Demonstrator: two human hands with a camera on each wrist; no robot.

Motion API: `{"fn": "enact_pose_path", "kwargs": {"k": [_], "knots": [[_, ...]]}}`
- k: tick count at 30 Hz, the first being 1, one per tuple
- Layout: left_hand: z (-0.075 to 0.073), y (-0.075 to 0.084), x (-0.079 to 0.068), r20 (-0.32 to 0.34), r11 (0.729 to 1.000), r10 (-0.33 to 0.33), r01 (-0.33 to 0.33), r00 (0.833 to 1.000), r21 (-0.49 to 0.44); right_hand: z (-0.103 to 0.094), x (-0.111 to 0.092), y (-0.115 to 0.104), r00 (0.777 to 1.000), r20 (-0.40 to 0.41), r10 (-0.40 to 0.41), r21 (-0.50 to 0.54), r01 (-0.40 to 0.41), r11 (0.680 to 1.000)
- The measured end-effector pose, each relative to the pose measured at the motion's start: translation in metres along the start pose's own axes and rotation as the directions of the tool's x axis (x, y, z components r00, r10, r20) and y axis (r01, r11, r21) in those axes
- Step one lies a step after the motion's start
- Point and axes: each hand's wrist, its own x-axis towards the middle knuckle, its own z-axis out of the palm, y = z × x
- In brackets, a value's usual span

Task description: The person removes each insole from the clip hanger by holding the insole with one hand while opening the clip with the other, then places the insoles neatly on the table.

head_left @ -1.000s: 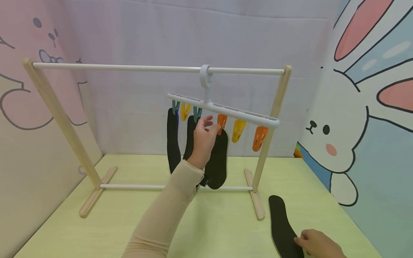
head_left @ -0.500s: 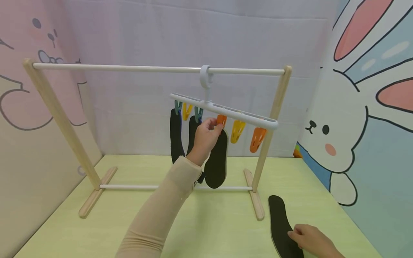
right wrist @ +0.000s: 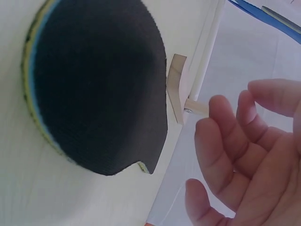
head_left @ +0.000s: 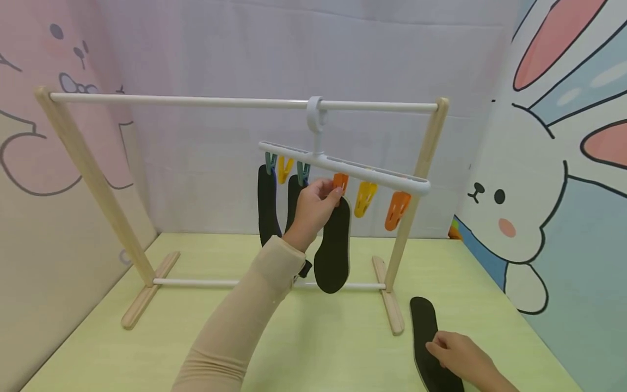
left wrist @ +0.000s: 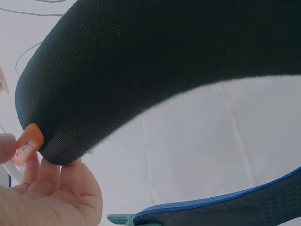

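Observation:
In the head view, a white clip hanger [head_left: 343,163] hangs by its hook from the rack's top rail. My left hand [head_left: 311,212] pinches an orange clothespin [head_left: 340,181] on its bar. A black insole [head_left: 333,256] hangs from that clothespin; the left wrist view shows the clothespin biting the insole's tip, with my fingers behind. Green clothespins [head_left: 303,171] farther left hold two more insoles [head_left: 267,204], one partly hidden by my hand. My right hand [head_left: 462,356] hovers with loosely curled fingers over another black insole [head_left: 422,321] lying on the table, holding nothing.
The wooden rack [head_left: 93,179] stands on the pale yellow table [head_left: 196,348], its lower rail [head_left: 196,283] close above the tabletop. A yellow clothespin [head_left: 364,198] and an orange one at the bar's right end hold nothing. Printed panels stand at both sides.
My left fingers have drawn together at the orange clothespin. The hanging insole has shifted slightly. My right hand has moved up and left over the insole on the table.

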Motion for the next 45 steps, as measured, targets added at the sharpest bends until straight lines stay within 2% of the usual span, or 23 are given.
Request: {"fn": "enact_pose_path", "kwargs": {"k": [9, 12, 15, 18, 23, 34, 38, 42, 45], "knots": [[0.000, 0.002, -0.001, 0.029, 1.000, 0.001, -0.002, 1.000, 0.013, 0.004, 0.002, -0.013, 0.997, -0.035, -0.066, 0.042, 0.068, 0.997], [0.000, 0.003, 0.000, 0.036, 1.000, -0.008, 0.008, 0.999, 0.013, 0.005, 0.003, -0.018, 0.993, -0.038, -0.113, 0.066, 0.116, 0.991], [0.001, 0.003, 0.001, 0.046, 1.000, -0.021, 0.021, 0.999, 0.002, 0.005, 0.004, -0.021, 0.977, -0.027, -0.214, 0.090, 0.215, 0.972], [0.002, 0.004, 0.001, 0.057, 1.000, -0.022, 0.023, 0.998, -0.007, 0.003, 0.005, -0.024, 0.951, -0.013, -0.309, 0.115, 0.308, 0.944], [0.004, 0.006, 0.001, 0.070, 0.999, -0.030, 0.032, 0.997, -0.020, 0.002, 0.008, -0.032, 0.922, -0.016, -0.388, 0.181, 0.384, 0.905], [0.007, 0.012, 0.002, 0.057, 0.997, -0.072, 0.071, 0.996, 0.014, 0.011, 0.012, -0.045, 0.906, -0.060, -0.420, 0.262, 0.420, 0.869], [0.007, 0.014, 0.002, 0.063, 0.997, -0.069, 0.068, 0.996, 0.021, 0.012, 0.014, -0.056, 0.895, -0.095, -0.436, 0.313, 0.443, 0.840], [0.008, 0.015, 0.001, 0.078, 0.998, -0.062, 0.060, 0.995, 0.024, 0.013, 0.014, -0.069, 0.894, -0.118, -0.432, 0.384, 0.442, 0.811], [0.008, 0.014, 0.001, 0.084, 0.998, -0.060, 0.058, 0.995, 0.024, 0.015, 0.015, -0.078, 0.885, -0.129, -0.448, 0.462, 0.454, 0.762]]}}
